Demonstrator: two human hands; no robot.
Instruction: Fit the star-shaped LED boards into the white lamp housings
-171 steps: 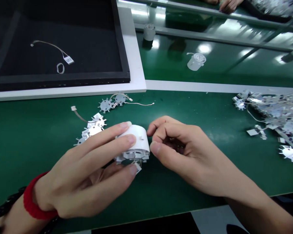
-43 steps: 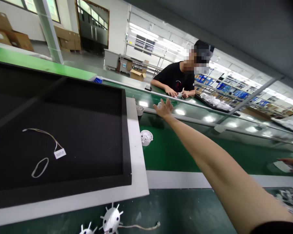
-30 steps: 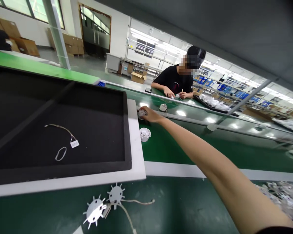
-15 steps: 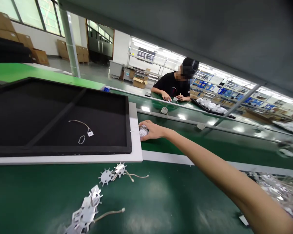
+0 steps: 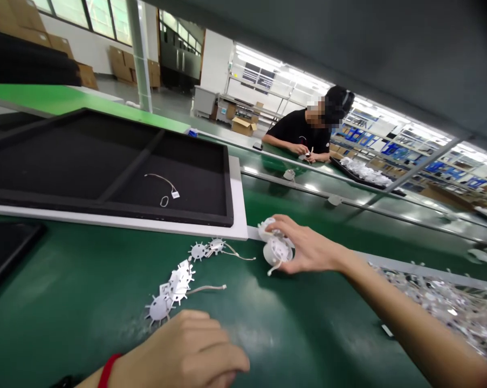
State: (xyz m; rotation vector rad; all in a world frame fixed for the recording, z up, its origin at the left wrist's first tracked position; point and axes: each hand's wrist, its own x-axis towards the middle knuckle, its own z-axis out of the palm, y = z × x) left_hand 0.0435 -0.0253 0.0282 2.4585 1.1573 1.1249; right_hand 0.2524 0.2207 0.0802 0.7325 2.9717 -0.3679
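Note:
My right hand (image 5: 300, 242) is closed round white round plastic housings (image 5: 278, 252), at least two, above the green work surface near the corner of the white board. A short white cable end hangs from the nearer one. Low in the picture, my left hand (image 5: 190, 350), with a red band at the wrist, has its fingers curled together; its palm side is hidden. Just beyond it lies a row of flat white spoked discs (image 5: 180, 280), overlapping, with thin connector cables trailing to the right.
A black divided tray (image 5: 186, 210) sits on a white board (image 5: 239, 199), with a small cabled part (image 5: 175, 194) inside. At right lies a heap of clear and white parts (image 5: 441, 307). Across the line a person (image 5: 303, 129) in black handles a small part. A dark shelf (image 5: 348, 43) hangs overhead.
My right hand has come back from beside the white board toward me, bringing the white housings. My left hand has entered from below. The view has shifted, and the co-worker's hands have drawn together.

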